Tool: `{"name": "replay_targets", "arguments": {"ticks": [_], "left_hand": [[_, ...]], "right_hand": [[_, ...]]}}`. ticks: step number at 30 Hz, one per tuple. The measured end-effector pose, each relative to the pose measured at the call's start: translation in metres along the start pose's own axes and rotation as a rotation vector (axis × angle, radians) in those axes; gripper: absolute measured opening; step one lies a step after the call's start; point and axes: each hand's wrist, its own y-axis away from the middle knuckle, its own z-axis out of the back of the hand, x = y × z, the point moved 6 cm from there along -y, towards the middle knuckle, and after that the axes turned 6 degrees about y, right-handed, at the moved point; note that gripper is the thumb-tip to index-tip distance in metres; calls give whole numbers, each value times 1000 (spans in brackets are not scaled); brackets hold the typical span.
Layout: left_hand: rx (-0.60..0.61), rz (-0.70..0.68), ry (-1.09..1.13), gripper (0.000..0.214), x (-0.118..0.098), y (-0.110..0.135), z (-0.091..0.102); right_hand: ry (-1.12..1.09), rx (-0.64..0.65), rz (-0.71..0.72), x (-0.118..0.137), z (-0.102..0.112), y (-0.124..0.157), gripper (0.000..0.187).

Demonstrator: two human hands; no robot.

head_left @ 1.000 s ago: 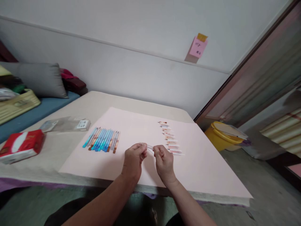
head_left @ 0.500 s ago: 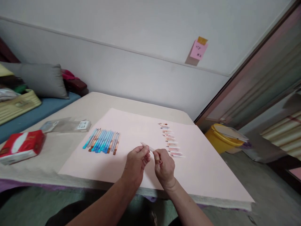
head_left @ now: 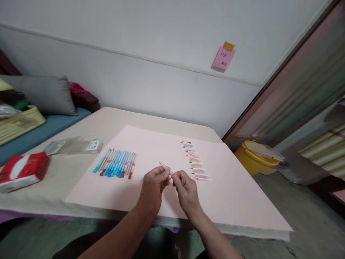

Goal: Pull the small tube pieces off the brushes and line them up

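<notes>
Between my two hands is a pale, slim pen (head_left: pixel 164 166), its tip pointing up and left. My left hand (head_left: pixel 154 185) pinches it between thumb and fingers. The fingers of my right hand (head_left: pixel 185 187) close around its lower end, which they partly hide. Left of my hands lies a row of blue, grey and brown pens (head_left: pixel 115 162), side by side with pointed ends away from me. To the right, several pale pens (head_left: pixel 196 166) with dark tips facing left form a column. Pink paper (head_left: pixel 229 201) lies beneath them.
A red tissue pack (head_left: pixel 25 171) and a clear plastic sleeve (head_left: pixel 77 145) rest on the table (head_left: pixel 67 180) at left. Beyond are a grey cushion (head_left: pixel 51 95) and a yellow basket (head_left: pixel 21 124). A yellow bin (head_left: pixel 250 158) stands at right. A pink note (head_left: pixel 223 58) is taped to the wall.
My right hand has turned, with its thumb and fingers now nearer the left fingertips. More of the pen's upper end shows above my left hand. The rows of pens stay as they were.
</notes>
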Motion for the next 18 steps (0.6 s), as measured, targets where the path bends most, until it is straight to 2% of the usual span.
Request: {"name": "replay_targets", "arguments": {"ticks": [4,7,9,13,18], "left_hand": [[21,16,-43,14,2,-1,0],[30,26,-58,14,3,-2,-1],[13,34,-71,17,3,-2,-1],[-35,74,-26,20,6,-3,1],[-106,197,175,11,28,-10,14]], "right_hand": [[-313,134,-249,-14,-8,-2,36],[-434,172,-321,-16,-12,-3,39],[-462,148,-337,-16,-13,-2,39],[-367,72,-342,-15,-10,0,39],[-6,121,-321,-21,-6,-7,38]]}}
